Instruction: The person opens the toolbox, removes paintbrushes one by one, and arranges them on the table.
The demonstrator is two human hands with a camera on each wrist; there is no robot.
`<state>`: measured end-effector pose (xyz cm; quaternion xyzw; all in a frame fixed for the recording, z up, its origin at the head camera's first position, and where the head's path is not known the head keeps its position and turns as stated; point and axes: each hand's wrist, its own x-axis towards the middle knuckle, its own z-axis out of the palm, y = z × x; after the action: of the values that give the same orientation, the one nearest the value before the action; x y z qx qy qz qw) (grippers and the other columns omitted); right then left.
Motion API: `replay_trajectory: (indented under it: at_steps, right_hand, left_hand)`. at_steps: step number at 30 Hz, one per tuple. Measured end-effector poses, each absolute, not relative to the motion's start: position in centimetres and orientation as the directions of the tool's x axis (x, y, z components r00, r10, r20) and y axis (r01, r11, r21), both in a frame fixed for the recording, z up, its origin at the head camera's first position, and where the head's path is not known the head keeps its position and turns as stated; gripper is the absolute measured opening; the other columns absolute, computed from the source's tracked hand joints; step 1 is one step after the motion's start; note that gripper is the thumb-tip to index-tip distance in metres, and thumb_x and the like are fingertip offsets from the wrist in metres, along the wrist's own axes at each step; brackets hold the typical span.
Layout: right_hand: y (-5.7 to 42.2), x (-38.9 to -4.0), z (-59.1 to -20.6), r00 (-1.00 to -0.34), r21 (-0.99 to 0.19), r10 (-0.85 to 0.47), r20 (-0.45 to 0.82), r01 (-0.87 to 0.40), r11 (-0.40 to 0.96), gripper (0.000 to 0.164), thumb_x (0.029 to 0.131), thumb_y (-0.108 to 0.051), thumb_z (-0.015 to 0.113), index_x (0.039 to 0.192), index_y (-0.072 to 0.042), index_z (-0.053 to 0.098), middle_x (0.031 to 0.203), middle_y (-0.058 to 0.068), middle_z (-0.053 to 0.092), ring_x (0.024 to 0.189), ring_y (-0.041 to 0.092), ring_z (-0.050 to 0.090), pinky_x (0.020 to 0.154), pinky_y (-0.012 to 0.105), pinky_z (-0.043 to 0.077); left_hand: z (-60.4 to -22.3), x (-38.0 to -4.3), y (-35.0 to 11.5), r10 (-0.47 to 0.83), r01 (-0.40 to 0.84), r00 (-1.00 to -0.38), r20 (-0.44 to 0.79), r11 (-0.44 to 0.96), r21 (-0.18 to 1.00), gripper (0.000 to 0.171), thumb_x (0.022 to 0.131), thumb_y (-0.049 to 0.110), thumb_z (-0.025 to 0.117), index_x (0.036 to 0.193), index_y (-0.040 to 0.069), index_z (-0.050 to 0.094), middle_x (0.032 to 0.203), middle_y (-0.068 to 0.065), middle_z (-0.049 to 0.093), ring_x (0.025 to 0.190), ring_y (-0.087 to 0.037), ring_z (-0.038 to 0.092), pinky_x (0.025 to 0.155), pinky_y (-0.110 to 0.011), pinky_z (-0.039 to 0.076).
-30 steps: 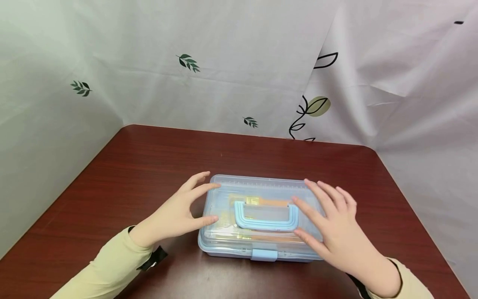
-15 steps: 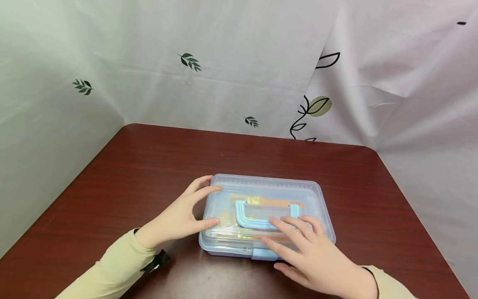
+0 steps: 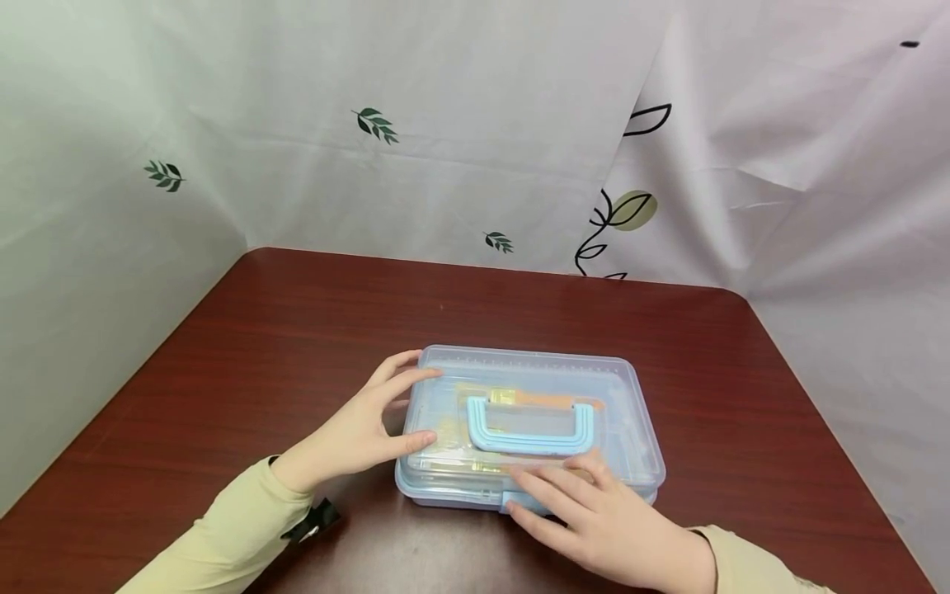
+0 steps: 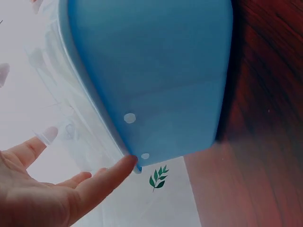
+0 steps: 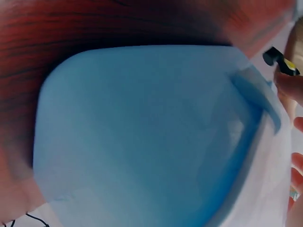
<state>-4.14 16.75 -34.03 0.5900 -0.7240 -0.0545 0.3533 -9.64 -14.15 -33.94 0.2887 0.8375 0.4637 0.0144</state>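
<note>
A clear-lidded, light blue plastic storage box [image 3: 638, 412] sits closed on the table. Its pale blue carry handle [image 3: 530, 446] lies folded flat on the lid, and paintbrushes [image 3: 549, 400] show through from inside. My left hand [image 3: 349, 433] spreads its fingers round the box's left end, with the thumb at the front left of the lid. In the left wrist view, one straight fingertip [image 4: 128, 163] meets the rim. My right hand [image 3: 594, 524] is at the front latch [image 3: 514, 499], thumb against it and fingers extended over the lid's front edge. The hand partly hides the latch.
A dark red wooden table [image 3: 356, 301] bears the box near its front middle. Behind it and at both sides hang white cloth sheets [image 3: 460, 107] with leaf prints. A black strap [image 3: 312, 521] is on the left wrist.
My right hand has moved left and toward me, from over the lid's right end to the front latch. The left hand has shifted slightly onto the box's left end.
</note>
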Motion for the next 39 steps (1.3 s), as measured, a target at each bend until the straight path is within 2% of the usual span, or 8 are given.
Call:
replay_trajectory:
  at_steps: [7,16,21,30,39]
  right_hand:
    - [17.3,-4.5,-35.0,0.005,0.637,-0.930,0.368,-0.730,0.248,0.033,0.100,-0.007,0.034,0.119,-0.014,0.060,0.126,0.005,0.059,0.105,0.014,0.056,0.086,0.035,0.038]
    - [17.5,-4.4,-35.8,0.013,0.719,-0.954,0.298,-0.660,0.216,0.035,0.099,-0.010,0.033,0.124,-0.014,0.057,0.117,-0.004,0.062,0.100,0.010,0.054,0.085,0.032,0.039]
    - [17.5,-4.7,-36.2,0.048,0.732,-0.947,0.318,-0.648,0.213,0.034,0.099,-0.012,0.033,0.125,-0.010,0.056,0.110,-0.004,0.062,0.094,0.011,0.054,0.083,0.031,0.039]
    - [17.2,-5.2,-36.6,0.099,0.718,-0.920,0.379,-0.658,0.226,0.032,0.099,-0.012,0.035,0.119,-0.011,0.059,0.101,-0.004,0.062,0.084,0.012,0.052,0.077,0.030,0.036]
    - [16.4,-5.2,-37.2,0.130,0.705,-0.886,0.445,-0.661,0.257,0.028,0.098,-0.009,0.038,0.106,-0.016,0.064,0.094,-0.002,0.062,0.078,0.012,0.053,0.071,0.029,0.036]
  left_hand:
    - [-34.1,-9.5,-14.2,0.487,0.427,-0.848,0.209,0.396,0.813,0.061,0.081,0.023,0.076,0.136,0.019,0.048,0.148,-0.009,0.024,0.128,-0.029,0.042,0.096,-0.053,0.046]
    - [-34.4,-9.6,-14.3,0.483,0.419,-0.851,0.206,0.389,0.820,0.061,0.081,0.023,0.075,0.136,0.021,0.048,0.148,-0.007,0.025,0.127,-0.027,0.042,0.095,-0.052,0.047]
    - [-34.4,-9.7,-14.3,0.491,0.427,-0.845,0.212,0.382,0.819,0.060,0.082,0.023,0.075,0.136,0.021,0.048,0.148,-0.007,0.024,0.128,-0.027,0.041,0.094,-0.050,0.047]
    - [-34.2,-9.7,-14.3,0.490,0.423,-0.846,0.210,0.376,0.824,0.059,0.082,0.022,0.075,0.135,0.021,0.049,0.148,-0.007,0.024,0.128,-0.028,0.040,0.094,-0.050,0.047]
    - [-34.2,-9.7,-14.4,0.497,0.426,-0.842,0.211,0.372,0.825,0.060,0.082,0.022,0.075,0.136,0.022,0.048,0.148,-0.007,0.024,0.129,-0.029,0.039,0.093,-0.051,0.047]
